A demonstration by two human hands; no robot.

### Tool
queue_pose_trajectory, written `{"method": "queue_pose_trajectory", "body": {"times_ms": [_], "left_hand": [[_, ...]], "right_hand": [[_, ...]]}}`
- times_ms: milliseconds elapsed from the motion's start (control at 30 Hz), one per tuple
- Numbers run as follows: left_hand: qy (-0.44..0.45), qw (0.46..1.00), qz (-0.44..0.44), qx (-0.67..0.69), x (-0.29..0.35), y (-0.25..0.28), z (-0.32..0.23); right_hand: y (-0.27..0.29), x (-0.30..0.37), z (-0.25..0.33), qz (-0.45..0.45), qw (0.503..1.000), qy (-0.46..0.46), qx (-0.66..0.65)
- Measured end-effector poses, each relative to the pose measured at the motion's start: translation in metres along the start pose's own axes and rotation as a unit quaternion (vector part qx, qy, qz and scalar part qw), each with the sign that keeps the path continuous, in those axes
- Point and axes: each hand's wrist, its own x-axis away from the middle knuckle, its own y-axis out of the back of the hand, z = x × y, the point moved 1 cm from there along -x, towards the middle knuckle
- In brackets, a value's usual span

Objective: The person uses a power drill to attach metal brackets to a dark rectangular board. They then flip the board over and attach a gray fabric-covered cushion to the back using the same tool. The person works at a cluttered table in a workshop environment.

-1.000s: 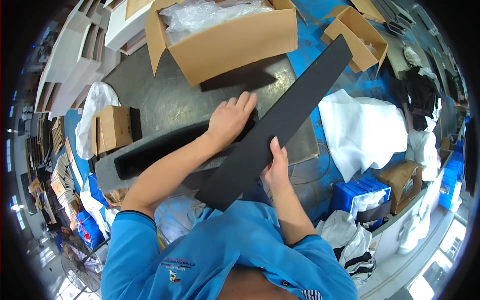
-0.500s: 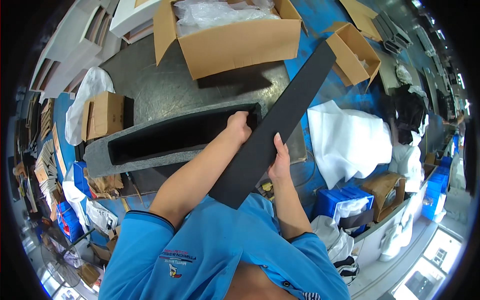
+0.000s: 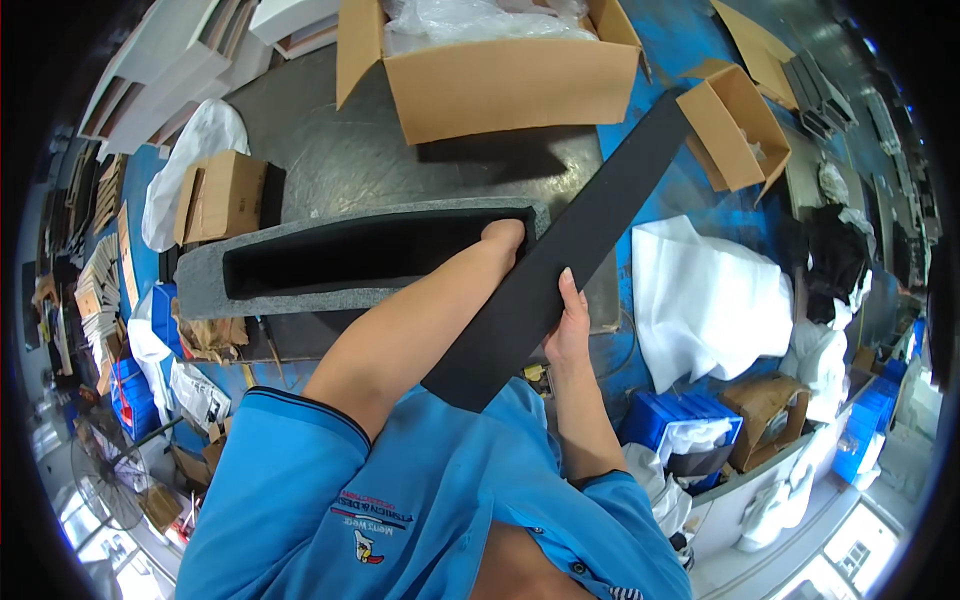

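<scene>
A long grey felt-covered box (image 3: 200, 280) with a black-lined hollow lies across the dark tabletop in front of me. My left hand (image 3: 504, 236) reaches down inside its right end; the fingers are hidden there. In my right hand (image 3: 570, 325) is a long flat black panel (image 3: 560, 250), slanting from my chest up to the far right. The thumb rests on the panel's right edge, and the other fingers are mostly hidden beneath. My left wrist passes close beside the panel, which hides part of the box's right end.
A large open carton (image 3: 510, 95) with clear plastic wrap stands at the back, and a smaller open carton (image 3: 735, 130) is near the panel's far tip. White foam sheeting (image 3: 705, 300) lies to the right, above a blue bin (image 3: 675, 415). A closed carton (image 3: 220, 195) sits behind the box's left end.
My left hand has gone deeper into the box's right end. The grey box lies a little straighter across the table. My right hand still holds the panel, and the whole view has shifted slightly.
</scene>
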Motion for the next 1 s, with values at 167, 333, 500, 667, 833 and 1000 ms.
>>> {"method": "queue_pose_trajectory", "body": {"times_ms": [167,333,500,667,833,1000], "left_hand": [[0.018,0.993,0.066,-0.095,0.019,0.014,-0.017],[-0.244,0.770,0.110,-0.580,0.077,0.103,-0.025],[-0.443,0.764,-0.009,-0.469,0.173,0.247,-0.010],[-0.517,0.573,-0.153,-0.618,0.199,0.377,0.007],[-0.490,0.553,-0.138,-0.660,0.170,0.401,0.012],[-0.510,0.576,-0.115,-0.629,0.178,0.384,0.027]], "right_hand": [[0.010,-0.016,0.022,-0.024,0.998,0.023,0.054],[0.016,-0.018,0.108,-0.023,0.985,0.017,0.167],[0.017,0.008,0.194,0.127,0.892,0.009,0.433],[-0.056,0.018,0.180,0.267,0.735,0.012,0.624],[-0.107,0.003,0.129,0.336,0.692,-0.117,0.628],[-0.115,0.016,0.136,0.267,0.615,-0.148,0.727]]}}
